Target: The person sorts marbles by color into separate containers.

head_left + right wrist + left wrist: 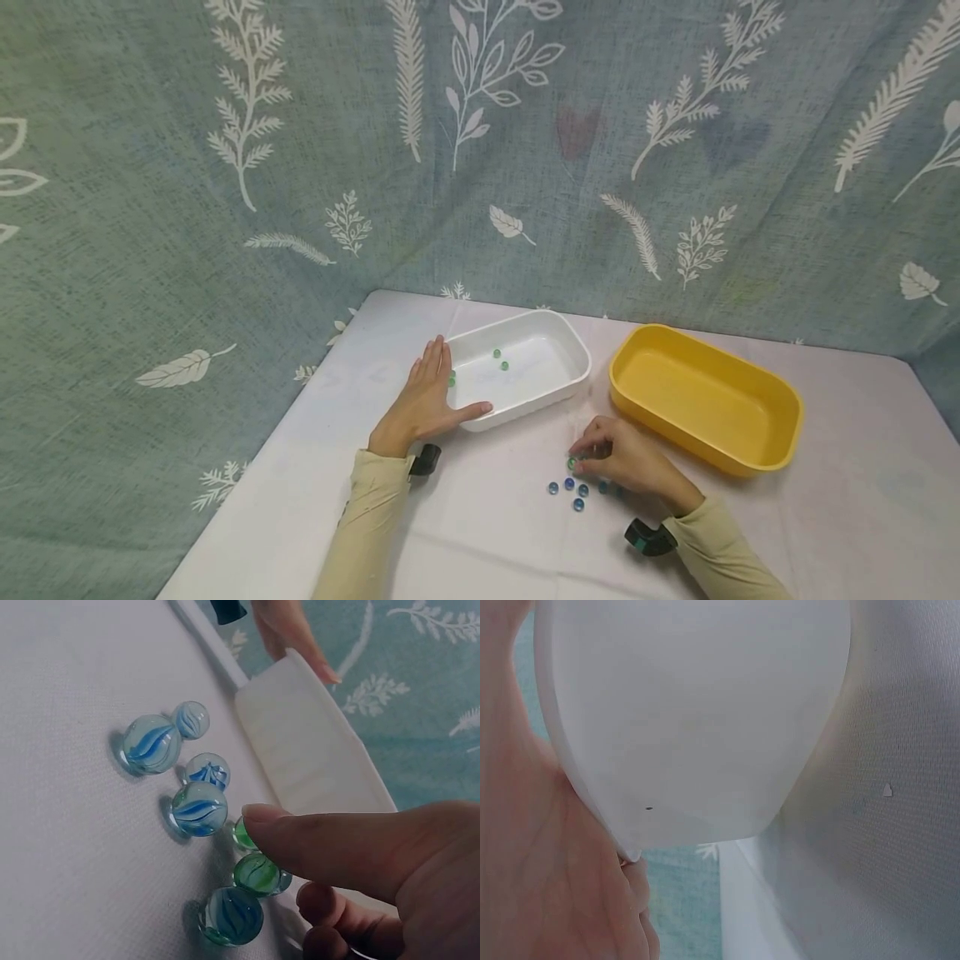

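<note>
At a worktop covered in white cloth, a person in tan sleeves works among glass marbles, a dark device at the right wrist. The left hand rests against the left end of a white tray, its fingers extended and its thumb lying along the near rim. Inside the tray sit green marbles, two of them near the middle and more beside the left hand's fingers. The right hand is down at the cloth in front of the trays, its fingers bent and its thumb reaching to a loose green marble; whether the pinch has closed on it cannot be told. Just beside the thumb, in the right wrist view, lies a second green marble, near a dark blue-green marble. Clear marbles with blue swirls lie in a loose group on the cloth nearby, some touching or almost touching. A yellow tray stands to the right of the white one, set at an angle just beyond the right hand. Behind hangs a blue-green curtain printed with white leaves and sprigs.
</note>
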A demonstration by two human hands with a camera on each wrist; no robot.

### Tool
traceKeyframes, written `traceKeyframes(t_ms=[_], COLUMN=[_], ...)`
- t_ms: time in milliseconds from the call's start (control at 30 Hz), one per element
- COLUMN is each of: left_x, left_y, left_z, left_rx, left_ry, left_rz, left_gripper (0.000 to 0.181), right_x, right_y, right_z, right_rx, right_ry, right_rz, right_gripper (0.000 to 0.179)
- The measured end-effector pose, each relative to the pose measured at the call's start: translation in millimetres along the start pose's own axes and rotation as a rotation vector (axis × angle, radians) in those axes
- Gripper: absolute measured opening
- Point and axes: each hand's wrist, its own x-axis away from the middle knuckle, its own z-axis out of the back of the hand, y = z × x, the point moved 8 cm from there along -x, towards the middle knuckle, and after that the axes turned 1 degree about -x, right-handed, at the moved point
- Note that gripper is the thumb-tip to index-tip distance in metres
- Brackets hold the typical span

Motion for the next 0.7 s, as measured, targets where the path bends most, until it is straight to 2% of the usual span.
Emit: traceKeyframes(t_ms=[133, 700], left_x=[0.6, 1.3], left_y=[0.6, 0.9], left_z=[0.6, 1.0], left_rx=[0.002, 0.011], left_ry=[0.009, 0.009], left_rz=[-0.004, -0.005], left_gripper=[0.131, 0.132], right_x=[0.0, -2.1], right_y=[2.7, 3.6], right_z=[-2.1, -5.5], right_rx=[-0.003, 0.003], right_ry=[0.008, 0.013], right_rz=[-0.032, -0.054], right_gripper=[0.015, 0.012])
